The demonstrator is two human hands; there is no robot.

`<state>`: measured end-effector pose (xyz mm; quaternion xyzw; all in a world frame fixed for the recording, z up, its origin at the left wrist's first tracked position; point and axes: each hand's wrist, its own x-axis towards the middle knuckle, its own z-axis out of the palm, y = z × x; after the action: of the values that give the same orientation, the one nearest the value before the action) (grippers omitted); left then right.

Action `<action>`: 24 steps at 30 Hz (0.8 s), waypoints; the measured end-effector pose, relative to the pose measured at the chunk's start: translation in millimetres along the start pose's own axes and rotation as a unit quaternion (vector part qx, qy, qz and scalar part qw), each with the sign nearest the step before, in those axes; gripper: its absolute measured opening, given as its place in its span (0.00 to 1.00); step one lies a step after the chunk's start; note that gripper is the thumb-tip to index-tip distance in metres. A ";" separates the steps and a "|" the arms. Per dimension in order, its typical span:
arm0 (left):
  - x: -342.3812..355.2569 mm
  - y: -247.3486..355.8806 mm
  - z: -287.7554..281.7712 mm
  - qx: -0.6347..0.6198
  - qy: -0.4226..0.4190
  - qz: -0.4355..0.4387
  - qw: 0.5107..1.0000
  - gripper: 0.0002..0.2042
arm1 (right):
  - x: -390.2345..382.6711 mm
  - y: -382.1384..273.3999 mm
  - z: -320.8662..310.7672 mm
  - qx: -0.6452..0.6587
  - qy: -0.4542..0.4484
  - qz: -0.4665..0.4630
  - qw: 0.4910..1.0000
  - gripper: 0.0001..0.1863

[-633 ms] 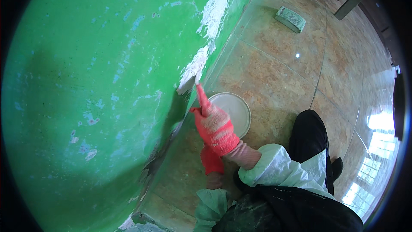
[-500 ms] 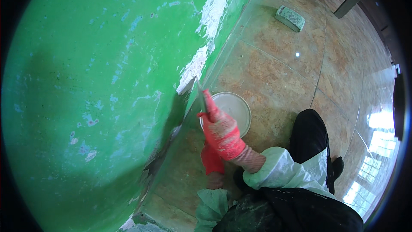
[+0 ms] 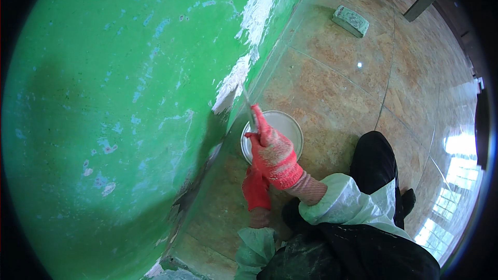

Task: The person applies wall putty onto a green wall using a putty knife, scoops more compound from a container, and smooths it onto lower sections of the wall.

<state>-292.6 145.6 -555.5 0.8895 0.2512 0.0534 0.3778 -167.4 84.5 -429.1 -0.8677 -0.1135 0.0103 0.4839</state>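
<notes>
My right hand [image 3: 276,154], in a red glove, is closed around a putty knife [image 3: 251,116], its index finger laid along the tool. The thin blade, seen nearly edge-on, points up beside the lower end of a white filler patch [image 3: 232,87] on the green wall [image 3: 129,62]. Below and partly behind it is my left hand [image 3: 255,191], also red-gloved; its fingers are hidden, so what it holds does not show. Under the right hand sits a round, pale bucket or lid [image 3: 288,130] with a raised rim, partly covered by the glove.
A green-stained block [image 3: 351,21] lies on the brown tiled floor [image 3: 321,88] farther off. Dark furniture legs [image 3: 421,5] stand at the upper right. My bent knee [image 3: 374,158] is right of the round container. Bare, damaged wall [image 3: 184,199] runs along the base at lower left.
My right hand has shifted a little to the right, over the round container. The putty knife's blade has moved from the patch's lower end toward its right edge. My left hand has barely moved.
</notes>
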 end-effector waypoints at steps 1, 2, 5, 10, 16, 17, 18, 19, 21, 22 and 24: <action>-0.1 3.0 0.2 -0.054 -0.005 -0.044 0.998 0.13 | 1.4 1.5 1.5 0.001 0.000 -0.001 1.000 0.37; -0.6 6.2 0.8 -0.107 -0.006 -0.089 0.990 0.13 | 4.7 5.5 5.9 0.015 0.042 0.002 0.999 0.36; -0.1 7.4 4.5 -0.328 0.000 -0.085 0.941 0.14 | 19.7 8.7 13.5 0.038 0.063 0.033 0.997 0.35; -2.1 -12.1 -0.1 0.017 -0.027 0.025 0.999 0.15 | 15.2 -4.0 24.9 0.086 0.065 0.019 0.994 0.35; 1.3 15.2 -4.3 -0.143 -0.007 -0.100 0.985 0.15 | -2.1 5.8 10.0 0.033 0.023 0.034 0.999 0.35; 1.2 16.0 -3.7 -0.136 0.016 -0.070 0.988 0.15 | 2.2 8.1 11.2 0.051 0.044 0.035 0.997 0.35; 1.7 7.5 1.7 -0.128 0.044 -0.008 0.991 0.14 | 5.5 8.8 11.7 0.069 0.065 0.035 0.995 0.35; 2.3 7.2 2.1 -0.126 0.055 0.025 0.990 0.14 | 8.4 8.9 12.6 0.067 0.066 0.036 0.995 0.35; -0.3 6.2 -1.4 -0.055 0.021 0.049 0.997 0.14 | 13.8 5.2 18.4 0.084 0.065 0.006 0.994 0.36; -3.2 6.1 -6.8 0.014 -0.021 0.040 0.999 0.14 | 14.9 -2.5 16.3 0.102 0.022 0.025 0.994 0.35; -8.1 -12.4 0.0 0.030 -0.020 0.029 0.999 0.14 | 11.0 -4.2 22.0 0.086 0.017 -0.007 0.996 0.35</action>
<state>-304.7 148.9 -563.4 0.9084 0.2191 0.0393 0.3539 -160.4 107.3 -436.2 -0.8220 -0.1098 0.0018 0.5588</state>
